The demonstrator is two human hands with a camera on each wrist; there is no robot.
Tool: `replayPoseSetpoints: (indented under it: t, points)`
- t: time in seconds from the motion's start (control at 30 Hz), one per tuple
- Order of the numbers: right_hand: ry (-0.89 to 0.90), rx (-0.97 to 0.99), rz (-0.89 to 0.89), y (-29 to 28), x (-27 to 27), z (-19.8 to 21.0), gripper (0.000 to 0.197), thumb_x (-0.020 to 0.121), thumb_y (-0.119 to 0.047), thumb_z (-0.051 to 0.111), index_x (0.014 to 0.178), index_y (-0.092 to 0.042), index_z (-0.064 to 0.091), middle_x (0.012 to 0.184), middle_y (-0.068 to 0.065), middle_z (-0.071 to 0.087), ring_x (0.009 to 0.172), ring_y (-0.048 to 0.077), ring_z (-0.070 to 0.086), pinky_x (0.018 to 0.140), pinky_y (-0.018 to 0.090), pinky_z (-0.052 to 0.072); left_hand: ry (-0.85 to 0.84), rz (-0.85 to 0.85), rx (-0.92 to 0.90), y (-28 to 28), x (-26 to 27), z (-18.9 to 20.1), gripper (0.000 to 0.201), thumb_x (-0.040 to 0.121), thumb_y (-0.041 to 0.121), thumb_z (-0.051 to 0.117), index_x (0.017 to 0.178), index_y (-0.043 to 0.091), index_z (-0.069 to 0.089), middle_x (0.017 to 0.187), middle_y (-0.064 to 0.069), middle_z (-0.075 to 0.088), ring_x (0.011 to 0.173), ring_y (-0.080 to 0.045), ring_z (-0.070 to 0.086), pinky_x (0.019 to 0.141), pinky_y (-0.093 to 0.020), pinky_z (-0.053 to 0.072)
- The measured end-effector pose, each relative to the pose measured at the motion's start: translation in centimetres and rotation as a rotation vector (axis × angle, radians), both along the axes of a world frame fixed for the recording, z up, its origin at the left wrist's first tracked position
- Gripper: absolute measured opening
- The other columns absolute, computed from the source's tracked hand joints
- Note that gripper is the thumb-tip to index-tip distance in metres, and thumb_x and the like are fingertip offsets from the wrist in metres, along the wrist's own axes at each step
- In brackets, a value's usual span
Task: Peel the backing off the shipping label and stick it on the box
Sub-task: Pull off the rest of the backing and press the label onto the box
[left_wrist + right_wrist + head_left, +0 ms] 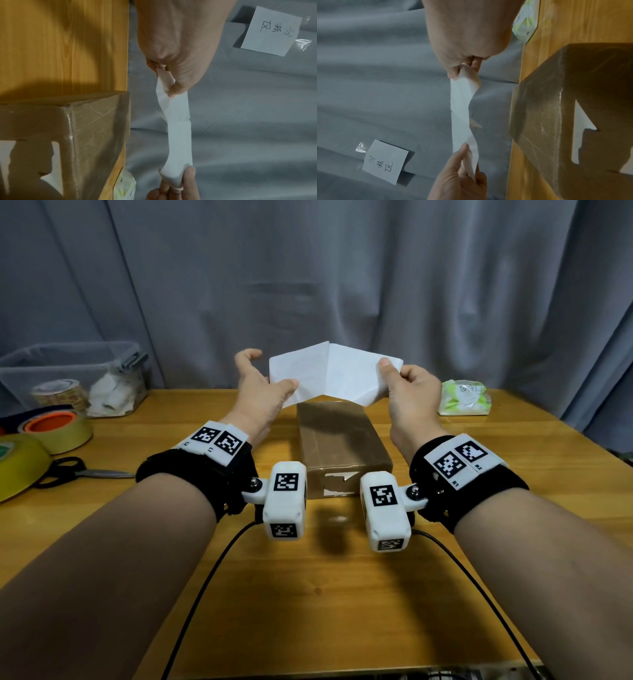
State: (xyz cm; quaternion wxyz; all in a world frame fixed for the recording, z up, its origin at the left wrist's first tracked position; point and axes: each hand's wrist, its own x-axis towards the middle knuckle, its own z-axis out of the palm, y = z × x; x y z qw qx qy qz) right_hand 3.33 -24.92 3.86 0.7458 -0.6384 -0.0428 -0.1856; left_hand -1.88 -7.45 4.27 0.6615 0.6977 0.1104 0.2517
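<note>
A white shipping label sheet [334, 374] hangs stretched in the air above the far end of the brown taped box [337, 436]. My left hand [274, 386] pinches its lower left corner, with the index finger lifted off. My right hand [394, 374] pinches its right edge between thumb and fingers. The sheet [178, 135] is creased down the middle, and a small flap [475, 123] sticks out there. Whether that flap is backing or label I cannot tell. The box [573, 101] lies lengthwise on the wooden table, with white torn paper [339, 482] on its near face.
A clear plastic bin [68, 371] with rolls stands at the back left. Tape rolls [58, 426] and scissors [78, 472] lie on the left. A green-white packet [464, 398] sits at the back right. A handwritten note [269, 31] hangs on the grey curtain.
</note>
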Motion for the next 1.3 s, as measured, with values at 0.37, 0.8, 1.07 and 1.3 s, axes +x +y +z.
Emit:
replayPoseSetpoints:
  t: [0.37,0.8,1.07,1.3]
  points:
    - [-0.009,-0.012,0.020,0.1,-0.3,0.1,0.022,0.083,-0.018,0.067,0.068,-0.009,0.054,0.064,0.006,0.045,0.064,0.017,0.040,0.055,0.025,0.036,0.140,0.133,0.000,0.8,0.7,-1.1,0.069,0.076,0.000,0.068,0.130,0.014,0.027,0.121,-0.020,0.051,0.109,-0.030,0.060,0.097,-0.040,0.051]
    - [0.019,-0.037,0.035,-0.3,-0.1,-0.7,0.027,0.084,-0.018,0.066,0.061,-0.015,0.051,0.063,0.003,0.049,0.063,0.015,0.044,0.054,0.021,0.040,0.178,0.201,0.059,1.4,0.5,-2.9,0.064,0.079,0.002,0.064,0.131,0.010,0.026,0.110,-0.010,0.044,0.094,-0.020,0.049,0.077,-0.024,0.044]
    - [0.045,0.046,0.016,1.7,-0.6,-0.8,0.023,0.085,-0.017,0.065,0.067,-0.011,0.052,0.065,0.004,0.047,0.061,0.014,0.041,0.051,0.021,0.036,0.143,0.320,0.053,2.1,0.6,-3.2,0.048,0.081,0.001,0.057,0.115,0.016,0.028,0.080,0.004,0.037,0.067,-0.006,0.040,0.054,-0.015,0.035]
    - [0.004,0.107,-0.032,1.9,-0.8,0.0,0.028,0.087,-0.016,0.062,0.062,-0.017,0.049,0.060,-0.004,0.048,0.056,0.007,0.043,0.050,0.014,0.039,0.131,0.334,-0.005,2.3,0.6,-3.3,0.045,0.082,0.001,0.056,0.109,0.020,0.026,0.078,0.007,0.035,0.064,-0.002,0.038,0.049,-0.010,0.036]
